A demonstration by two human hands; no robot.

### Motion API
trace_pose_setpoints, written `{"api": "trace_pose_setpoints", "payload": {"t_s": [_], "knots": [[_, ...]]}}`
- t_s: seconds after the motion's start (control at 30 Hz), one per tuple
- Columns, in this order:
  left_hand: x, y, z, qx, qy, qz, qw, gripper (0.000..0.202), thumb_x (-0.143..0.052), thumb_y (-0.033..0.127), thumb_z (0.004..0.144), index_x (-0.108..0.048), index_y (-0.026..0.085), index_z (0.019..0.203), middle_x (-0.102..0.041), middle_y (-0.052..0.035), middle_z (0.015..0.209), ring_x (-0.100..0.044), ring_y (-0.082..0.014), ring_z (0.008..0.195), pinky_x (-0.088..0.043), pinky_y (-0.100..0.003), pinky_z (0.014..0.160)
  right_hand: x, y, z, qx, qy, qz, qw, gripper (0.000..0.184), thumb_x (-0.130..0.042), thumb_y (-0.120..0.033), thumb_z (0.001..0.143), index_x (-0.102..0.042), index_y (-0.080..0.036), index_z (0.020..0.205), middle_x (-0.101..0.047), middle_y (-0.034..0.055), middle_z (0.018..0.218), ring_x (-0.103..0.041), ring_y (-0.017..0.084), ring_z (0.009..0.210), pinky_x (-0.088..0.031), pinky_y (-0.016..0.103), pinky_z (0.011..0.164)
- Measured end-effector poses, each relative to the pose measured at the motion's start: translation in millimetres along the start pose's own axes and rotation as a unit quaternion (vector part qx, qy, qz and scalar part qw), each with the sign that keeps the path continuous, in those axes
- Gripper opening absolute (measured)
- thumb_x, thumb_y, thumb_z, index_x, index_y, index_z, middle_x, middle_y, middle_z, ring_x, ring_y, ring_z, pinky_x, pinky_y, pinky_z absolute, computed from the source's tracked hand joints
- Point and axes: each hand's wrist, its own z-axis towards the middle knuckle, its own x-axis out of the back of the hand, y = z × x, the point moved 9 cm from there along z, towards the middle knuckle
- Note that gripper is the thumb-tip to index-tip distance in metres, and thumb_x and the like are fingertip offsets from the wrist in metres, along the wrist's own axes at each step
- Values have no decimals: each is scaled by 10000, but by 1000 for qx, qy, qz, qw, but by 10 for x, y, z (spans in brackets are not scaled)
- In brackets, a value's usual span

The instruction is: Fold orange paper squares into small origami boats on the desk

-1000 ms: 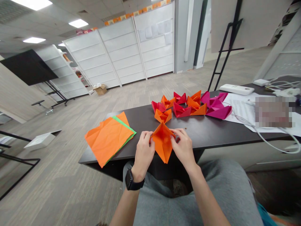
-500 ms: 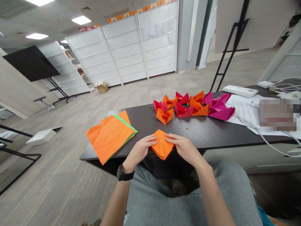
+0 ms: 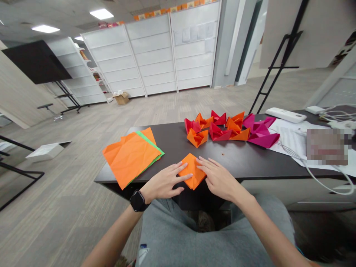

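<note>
Left grip point(image 3: 164, 180) and right grip point(image 3: 220, 180) rest atop orange paper point(image 3: 192, 167).

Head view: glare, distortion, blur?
Head view: ceiling light blown out, pale sheen on table. Head view: cabinets lean, looks like wide-lens stretch or camera tilt. Head view: folded paper fairly sharp; pixelated patch unreadable.

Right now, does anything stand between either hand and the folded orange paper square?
Nothing visible does: the left hand and the right hand both touch the folded orange paper square. The nearest boat-like orange paper shape stands beyond it, apart from both hands.
</note>
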Motion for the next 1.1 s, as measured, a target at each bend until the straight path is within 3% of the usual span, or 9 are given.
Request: {"api": "trace_pose_setpoints", "payload": {"t_s": [0.13,0.23,0.37,0.47,0.6,0.73,0.93,1.1], "knots": [[4,-6,3,13,-6,32,999,598,-606,368,906,-419,282,1468,-223,-107,1630,-219,-323,1498,-274,-490,1195,-184,-121,68,7,-75,-50,996,517,-375,-284,997,-405,-116,1485,-381,122,1547,-311,237,1458,-295,489,1193],[20,33,1,23,-11,43,999,621,-632,403,883,-431,273,1456,-249,-120,1620,-233,-326,1493,-264,-487,1198,-282,-99,49,2,-98,-57,994,544,-313,-360,1030,-336,-123,1519,-316,104,1578,-253,220,1479,-268,465,1207],[31,161,31,41,12,32,999,758,-601,530,867,-353,185,1494,-313,-161,1588,-257,-312,1487,-210,-496,1213,-303,-59,27,-12,-112,-37,993,534,-287,-371,1038,-335,-149,1521,-298,80,1587,-243,205,1482,-261,459,1212],[-20,244,63,47,33,13,998,926,-602,613,825,-253,128,1531,-299,-192,1588,-268,-312,1483,-240,-464,1204,-292,-47,30,-26,-110,-23,993,521,-276,-356,1038,-348,-159,1516,-311,68,1581,-255,198,1478,-254,461,1216],[-57,214,62,68,69,30,995,950,-595,630,818,-256,96,1526,-288,-217,1585,-216,-329,1497,-208,-482,1213,-314,-36,24,-34,-110,-11,993,518,-264,-329,1036,-319,-173,1527,-296,47,1588,-242,189,1482,-234,450,1223],[-111,195,44,53,69,40,995,1000,-630,682,761,-284,135,1524,-254,-212,1598,-184,-359,1500,-220,-517,1203,-317,-28,17,-36,-104,0,994,524,-267,-311,1031,-286,-179,1537,-291,43,1592,-224,179,1487,-231,446,1225],[-165,226,29,25,64,59,996,913,-740,633,684,-411,292,1466,-45,-146,1654,-141,-436,1491,-220,-582,1176,-339,10,29,-50,-111,-12,992,531,-240,-299,1024,-292,-155,1532,-271,47,1595,-218,173,1489,-217,447,1227],[-137,207,88,20,56,67,996,912,-658,688,736,-400,217,1473,-164,-197,1627,-190,-411,1486,-225,-563,1180,-359,41,96,-63,-130,-10,990,539,-205,-326,1028,-318,-150,1525,-291,56,1588,-227,176,1485,-222,455,1222]]}}
